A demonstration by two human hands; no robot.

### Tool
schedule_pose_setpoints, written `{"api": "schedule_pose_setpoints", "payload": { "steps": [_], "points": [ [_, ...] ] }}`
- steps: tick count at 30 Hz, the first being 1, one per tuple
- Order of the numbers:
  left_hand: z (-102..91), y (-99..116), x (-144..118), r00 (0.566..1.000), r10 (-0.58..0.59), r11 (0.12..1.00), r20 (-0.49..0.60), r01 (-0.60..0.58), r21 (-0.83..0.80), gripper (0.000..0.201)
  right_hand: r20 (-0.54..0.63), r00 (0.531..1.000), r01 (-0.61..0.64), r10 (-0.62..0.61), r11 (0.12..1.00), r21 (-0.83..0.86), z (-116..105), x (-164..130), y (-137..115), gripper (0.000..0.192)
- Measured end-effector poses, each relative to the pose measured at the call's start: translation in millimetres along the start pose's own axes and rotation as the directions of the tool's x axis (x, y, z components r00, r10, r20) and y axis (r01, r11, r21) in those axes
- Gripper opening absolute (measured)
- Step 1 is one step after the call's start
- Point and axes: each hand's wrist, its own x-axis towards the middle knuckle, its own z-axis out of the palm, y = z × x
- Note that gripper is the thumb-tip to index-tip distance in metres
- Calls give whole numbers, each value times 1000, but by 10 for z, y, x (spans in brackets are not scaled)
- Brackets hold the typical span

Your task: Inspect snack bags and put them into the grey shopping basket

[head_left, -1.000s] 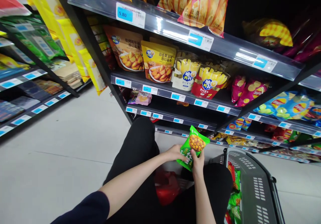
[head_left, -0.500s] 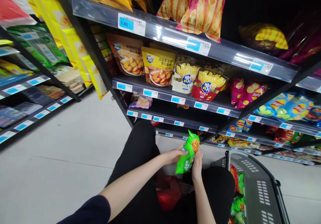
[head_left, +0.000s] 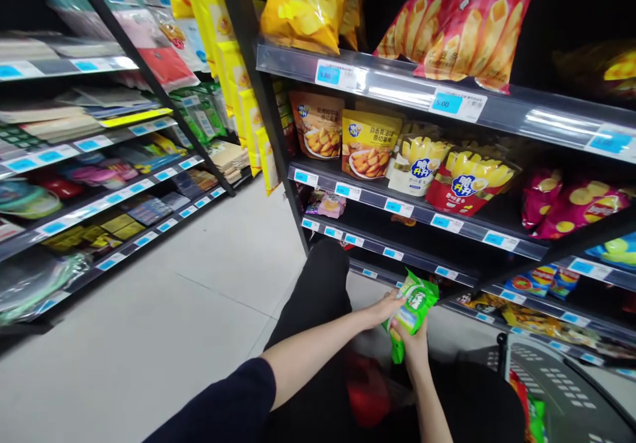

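Head view looks down a shop aisle at a person crouching before a snack shelf unit (head_left: pixel 422 214). Both hands meet on a green snack pouch (head_left: pixel 411 307) held low in front of the knees, just below the unit's lower shelves. The pouch stands on end, its long axis running up and slightly to the right, top edge toward the shelves and bottom edge down toward the lap; the side facing the camera bears a pale label panel. The left hand (head_left: pixel 385 309) comes in from the left on a long bare forearm below a dark sleeve, wrist nearly straight, its grip closed on the pouch's left edge about mid-height. The right hand (head_left: pixel 413 345) rises from below, forearm almost vertical, fingers wrapped round the lower part of the pouch, so that grip too is closed on it. Under the hands lies something red (head_left: pixel 368 390), partly hidden by the arms. A grey perforated basket (head_left: pixel 561 390) stands at the lower right, with green packets inside. On the shelf above stand a yellow bag (head_left: pixel 370 144) and a red bag printed with fries (head_left: pixel 467 181).
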Motion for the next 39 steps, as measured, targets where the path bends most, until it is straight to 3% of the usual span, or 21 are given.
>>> {"api": "schedule_pose_setpoints", "payload": {
  "steps": [3, 10, 18, 22, 25, 28, 32, 35, 39],
  "points": [
    [-39, 105, -19, 998, -36, 998, 43, 39, -54, 46, 80, 991, -121, 108, 975, 187, -85, -8, -102, 65],
    [-66, 247, -19, 999, 12, 980, 51, -2, -201, 42, 312, 920, -307, 236, 930, 200, -234, -68, -304, 53],
    [-192, 358, 42, 975, 116, 971, -187, -151, -185, 31, 381, 897, -271, 224, 960, 74, -182, -115, -314, 60],
    [-244, 427, 36, 912, 211, 952, -351, -273, -138, 26, 349, 929, -156, 126, 986, 59, -164, -83, -250, 56],
    [-266, 454, 44, 844, 247, 931, -476, -343, -126, 25, 351, 927, -148, 135, 989, 13, -174, -39, -181, 55],
    [-291, 442, 78, 789, 245, 911, -564, -387, -146, 26, 229, 959, -168, 169, 986, -22, -158, -11, -124, 54],
    [-325, 398, 145, 760, 189, 886, -622, -405, -225, 31, -84, 995, -51, 55, 997, 51, -95, 3, -119, 50],
    [-338, 391, 173, 810, 133, 887, -571, -354, -296, 33, -214, 976, 50, -40, 998, 44, -120, 30, -166, 39],
    [-319, 419, 134, 921, 72, 930, -382, -200, -309, 29, -373, 917, 124, -141, 990, -68, -342, 93, -284, 37]
  ]
}}
